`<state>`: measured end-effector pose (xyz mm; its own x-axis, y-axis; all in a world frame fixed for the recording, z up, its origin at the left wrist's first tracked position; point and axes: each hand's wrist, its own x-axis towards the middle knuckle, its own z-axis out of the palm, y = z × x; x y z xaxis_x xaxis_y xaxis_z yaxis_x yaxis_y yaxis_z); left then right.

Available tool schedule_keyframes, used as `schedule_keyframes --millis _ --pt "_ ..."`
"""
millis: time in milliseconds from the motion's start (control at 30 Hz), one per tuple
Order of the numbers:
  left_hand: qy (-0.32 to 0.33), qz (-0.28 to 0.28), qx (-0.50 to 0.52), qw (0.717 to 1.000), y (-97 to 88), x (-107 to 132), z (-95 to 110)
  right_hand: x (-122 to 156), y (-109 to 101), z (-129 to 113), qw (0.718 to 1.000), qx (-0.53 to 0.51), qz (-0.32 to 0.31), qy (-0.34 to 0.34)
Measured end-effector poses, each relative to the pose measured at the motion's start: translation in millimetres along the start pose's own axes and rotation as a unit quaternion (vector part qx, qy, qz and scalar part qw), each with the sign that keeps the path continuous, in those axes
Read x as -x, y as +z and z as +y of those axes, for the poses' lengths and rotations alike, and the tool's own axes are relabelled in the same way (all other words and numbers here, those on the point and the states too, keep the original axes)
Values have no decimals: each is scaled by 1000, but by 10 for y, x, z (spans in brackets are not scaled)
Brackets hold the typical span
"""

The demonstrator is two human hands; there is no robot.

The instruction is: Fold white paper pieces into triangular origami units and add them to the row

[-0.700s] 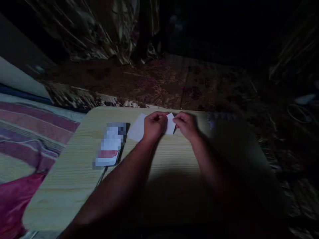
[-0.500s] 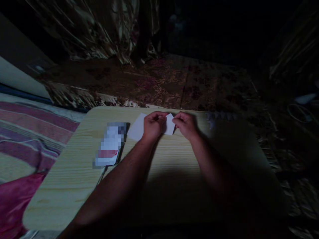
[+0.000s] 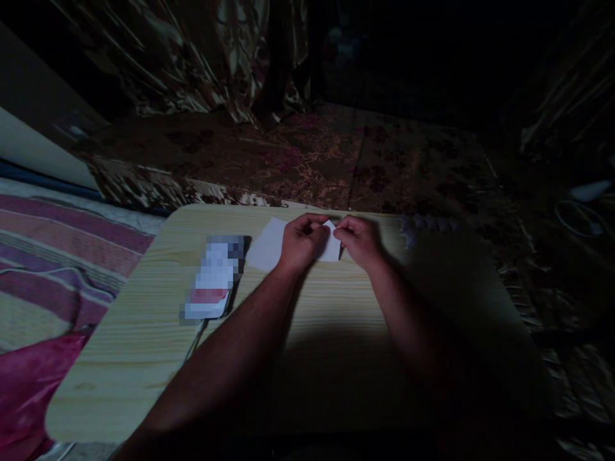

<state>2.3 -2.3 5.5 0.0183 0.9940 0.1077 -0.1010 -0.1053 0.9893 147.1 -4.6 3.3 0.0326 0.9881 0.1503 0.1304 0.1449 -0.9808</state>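
Note:
A small piece of white paper [image 3: 330, 250] with a pointed top edge is held between my two hands near the table's far edge. My left hand [image 3: 302, 242] is closed on its left side, thumb laid over the paper. My right hand [image 3: 359, 240] pinches its right edge between thumb and fingers. Beneath and to the left of my left hand lies more white paper [image 3: 265, 246], partly covered by that hand. How the held paper is folded is hard to make out in the dim light.
A phone [image 3: 214, 278], its screen blurred, lies left on the wooden table [image 3: 120, 346] with a cable at its lower end. Several small folded-looking pieces [image 3: 427, 223] sit in shadow at the far right. Beyond the table is a patterned cloth surface [image 3: 288, 150]; striped bedding [image 3: 62, 256] lies left.
My left hand has shifted slightly to the right, closer to my right hand, and its thumb now covers more of the paper. The phone and other things stay put.

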Motion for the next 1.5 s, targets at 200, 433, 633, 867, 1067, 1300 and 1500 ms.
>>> schedule_keyframes --millis 200,433,633,867,1067,1300,1500 --pt "2 -9 6 1000 8 0 -14 -7 7 3 1000 13 -10 4" --pt "21 -8 9 1000 -2 -6 -42 -15 5 -1 1000 -4 2 15" --pt "15 -10 -23 1000 11 -3 -6 -2 3 26 999 7 -35 -17" --pt "18 -10 -49 999 -22 -17 -22 11 14 5 998 24 -44 -23" --pt "6 5 -26 1000 -4 -9 23 17 12 2 999 21 -46 -8" --pt "23 82 15 996 -7 -50 -4 20 8 -29 997 13 -70 12" --pt "20 45 35 998 13 -30 -10 -26 -15 7 996 -81 2 49"
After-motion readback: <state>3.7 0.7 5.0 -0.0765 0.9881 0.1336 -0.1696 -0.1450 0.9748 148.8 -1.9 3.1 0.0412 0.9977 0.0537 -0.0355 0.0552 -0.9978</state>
